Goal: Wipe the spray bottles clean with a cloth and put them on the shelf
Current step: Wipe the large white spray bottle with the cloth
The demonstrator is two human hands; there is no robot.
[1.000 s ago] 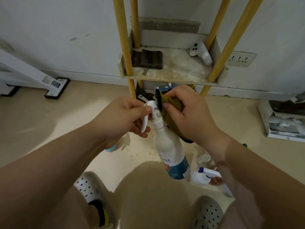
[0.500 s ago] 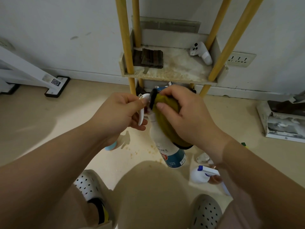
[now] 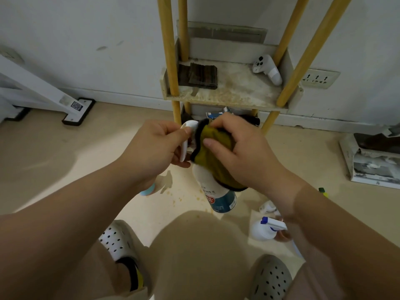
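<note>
A white spray bottle (image 3: 207, 187) is held in the air in front of the shelf (image 3: 236, 94), below its lower board, with the base tilted toward the person. A blue band with a red patch and small print is carried round the bottle's lower end; the writing is too small to be read. The white trigger (image 3: 186, 139) at the bottle's head is pinched between thumb and curled fingers of the left hand (image 3: 158, 146). An olive-yellow cloth (image 3: 216, 154) with a black edge is wrapped over the bottle's neck and upper body and is gripped there by the right hand (image 3: 246, 154), thumb laid across the fabric.

On the shelf's stained board a folded dark rag (image 3: 202, 75) is seen by the front left yellow post, and a white controller (image 3: 267, 69) lies near the back right post. A second spray bottle (image 3: 265, 231), white with a blue nozzle, is lying on the floor in front of the shelf and to its right. A pale blue object (image 3: 148, 190), mostly hidden by the left wrist, is seen on the floor in front of the shelf. A wall socket (image 3: 320, 78) is set just right of the shelf. Left of the shelf, a QR code sticker (image 3: 76, 106) is borne by the foot of a white stand; the code cannot be read. Two perforated clogs (image 3: 116, 241) are worn by the person
</note>
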